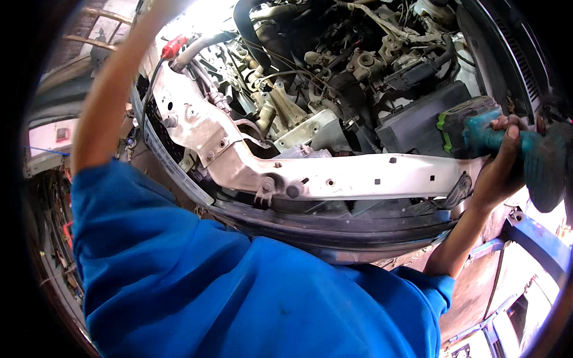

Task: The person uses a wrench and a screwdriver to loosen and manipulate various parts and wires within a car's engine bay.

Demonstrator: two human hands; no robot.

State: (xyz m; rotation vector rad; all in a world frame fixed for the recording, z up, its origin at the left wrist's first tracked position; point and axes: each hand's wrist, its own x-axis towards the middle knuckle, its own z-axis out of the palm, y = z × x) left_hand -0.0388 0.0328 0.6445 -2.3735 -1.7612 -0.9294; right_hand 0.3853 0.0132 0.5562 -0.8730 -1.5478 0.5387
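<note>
At the right, my right hand (506,156) is closed round the handle of a teal and dark cordless power tool (530,142), shaped like a drill or impact wrench. Its black battery pack (455,126) with bright green edges points left, over the engine bay. The tool's working tip cannot be made out. Below it runs the pale front crossmember (352,178) of a car. My left arm (113,101) reaches up past the upper edge on the left, so the left hand is out of view.
Hoses and metal parts fill the open engine bay (364,59), with a black box (418,116) near the right. A red clamp-like piece (174,46) with a dark cable sits at upper left. The dark bumper (334,230) curves before me. A blue metal frame (540,244) stands at right.
</note>
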